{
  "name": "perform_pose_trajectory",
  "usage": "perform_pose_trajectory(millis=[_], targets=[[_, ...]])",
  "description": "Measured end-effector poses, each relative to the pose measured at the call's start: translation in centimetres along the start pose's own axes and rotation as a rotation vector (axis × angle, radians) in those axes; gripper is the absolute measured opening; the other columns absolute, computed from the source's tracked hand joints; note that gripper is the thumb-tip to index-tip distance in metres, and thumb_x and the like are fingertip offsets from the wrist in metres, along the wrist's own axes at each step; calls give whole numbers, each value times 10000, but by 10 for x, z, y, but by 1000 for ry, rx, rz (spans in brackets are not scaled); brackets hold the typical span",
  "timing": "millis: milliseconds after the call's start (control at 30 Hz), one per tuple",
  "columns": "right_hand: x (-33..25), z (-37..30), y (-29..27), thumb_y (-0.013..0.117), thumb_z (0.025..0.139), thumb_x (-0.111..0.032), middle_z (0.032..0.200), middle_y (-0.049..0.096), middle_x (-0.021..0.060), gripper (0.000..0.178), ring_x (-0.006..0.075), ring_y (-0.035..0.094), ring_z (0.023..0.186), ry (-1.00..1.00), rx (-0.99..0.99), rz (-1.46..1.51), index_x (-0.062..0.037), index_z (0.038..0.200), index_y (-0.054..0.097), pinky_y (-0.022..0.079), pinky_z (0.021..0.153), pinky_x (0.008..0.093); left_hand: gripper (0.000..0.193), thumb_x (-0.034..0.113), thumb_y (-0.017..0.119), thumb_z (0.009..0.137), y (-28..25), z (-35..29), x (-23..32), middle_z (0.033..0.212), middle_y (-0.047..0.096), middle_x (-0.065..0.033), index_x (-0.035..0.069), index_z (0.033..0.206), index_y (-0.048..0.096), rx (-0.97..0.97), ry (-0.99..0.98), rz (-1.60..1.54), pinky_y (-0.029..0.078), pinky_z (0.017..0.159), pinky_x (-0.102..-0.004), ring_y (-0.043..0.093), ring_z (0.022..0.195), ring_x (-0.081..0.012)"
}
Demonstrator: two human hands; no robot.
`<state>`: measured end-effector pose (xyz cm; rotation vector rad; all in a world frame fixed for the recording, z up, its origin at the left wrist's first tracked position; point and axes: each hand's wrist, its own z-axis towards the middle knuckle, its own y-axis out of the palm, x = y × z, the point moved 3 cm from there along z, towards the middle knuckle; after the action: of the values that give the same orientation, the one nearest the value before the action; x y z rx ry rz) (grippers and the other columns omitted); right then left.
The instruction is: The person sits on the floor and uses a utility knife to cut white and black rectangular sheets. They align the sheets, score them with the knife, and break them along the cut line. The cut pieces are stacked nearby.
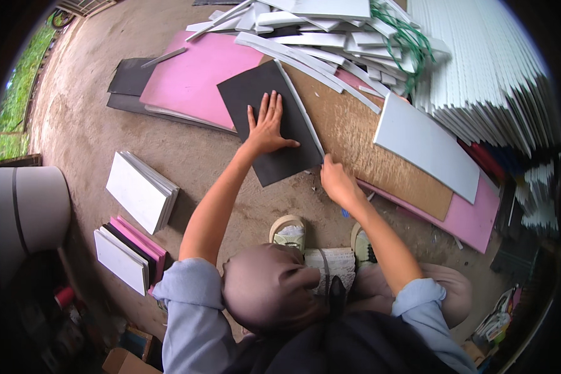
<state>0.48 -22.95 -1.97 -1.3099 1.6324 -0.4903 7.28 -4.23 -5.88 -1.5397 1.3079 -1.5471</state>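
My left hand [269,128] lies flat on a black board [250,93], fingers spread and thumb out to the side. The black board rests at a slant, partly over a large pink sheet [196,78] and a brown board [355,137]. A thin white strip [300,103] runs along the black board's right edge. At the near end of that edge, my right hand [340,179] is closed in a fist. What it grips is mostly hidden by the fingers, so its kind does not show.
Stacked white panels [480,56] rise at the far right. Several white offcuts [330,37] and tangled green cord [411,37] lie at the back. A white sheet [424,146] covers part of the brown board. Small stacked boards [137,190] stand on the left floor, near a large roll [34,206].
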Motion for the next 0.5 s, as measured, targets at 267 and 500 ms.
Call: perform_pose_trajectory(millis=[267,500], targets=[[25,-59,-11,370,862,-123,752,575,297,260,427,582,758,57,-96,-9,88,999,438,474,648,474,1305,641,685,464,5,2,-6,1435,-19,-151,10,1360,-23,11,-3,37,-76,973,-585,-99,1324,-268],[-29,106,-65,360,887,-170,655,541,297,232,449,551,670,-218,272,35,44,950,425,439,572,503,1361,608,730,407,1,5,3,1430,-19,-172,-21,1351,-22,5,-56,-11,-71,977,-581,-78,1327,-274]])
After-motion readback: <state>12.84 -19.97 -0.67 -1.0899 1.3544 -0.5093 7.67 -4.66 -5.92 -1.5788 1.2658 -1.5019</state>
